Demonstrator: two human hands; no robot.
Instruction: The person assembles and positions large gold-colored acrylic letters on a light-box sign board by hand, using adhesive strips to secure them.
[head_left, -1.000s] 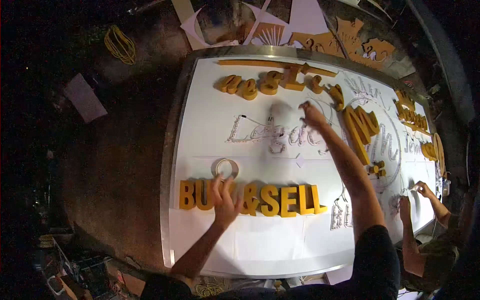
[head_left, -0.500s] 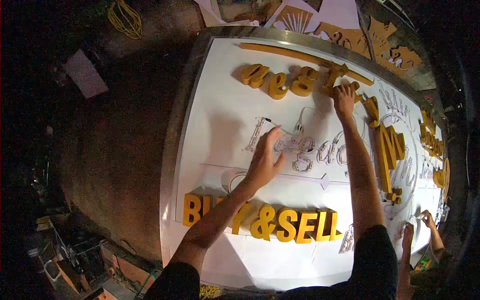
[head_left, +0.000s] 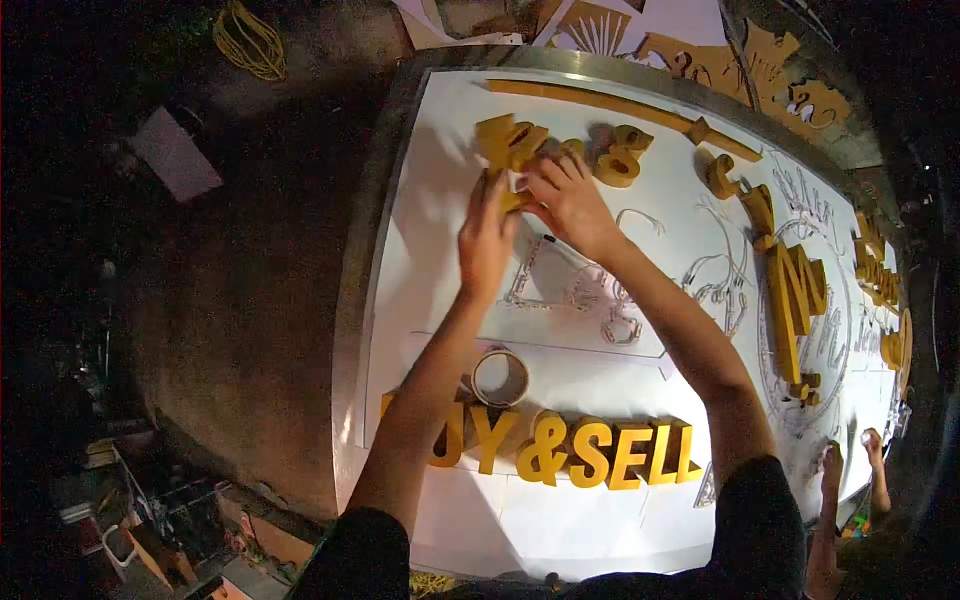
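Note:
Both my hands are at the upper left of the white sign board (head_left: 420,250). My left hand (head_left: 487,240) and my right hand (head_left: 572,203) together grip a large gold script letter (head_left: 508,143), which is tilted above the drawn outline of the word "Legacy" (head_left: 600,300). My fingers hide part of the letter. Further gold script letters (head_left: 620,155) lie just to its right.
A tape roll (head_left: 500,377) lies above the gold block letters "BUY & SELL" (head_left: 600,452). A big gold M (head_left: 795,290) and other gold pieces sit to the right. Another person's hands (head_left: 850,460) work at the board's lower right edge. Yellow cord (head_left: 245,40) lies on the dark floor.
My left hand has moved up from the "Legacy" outline and my right hand leftward from the far script letters. Both now meet on the large gold letter at the upper left.

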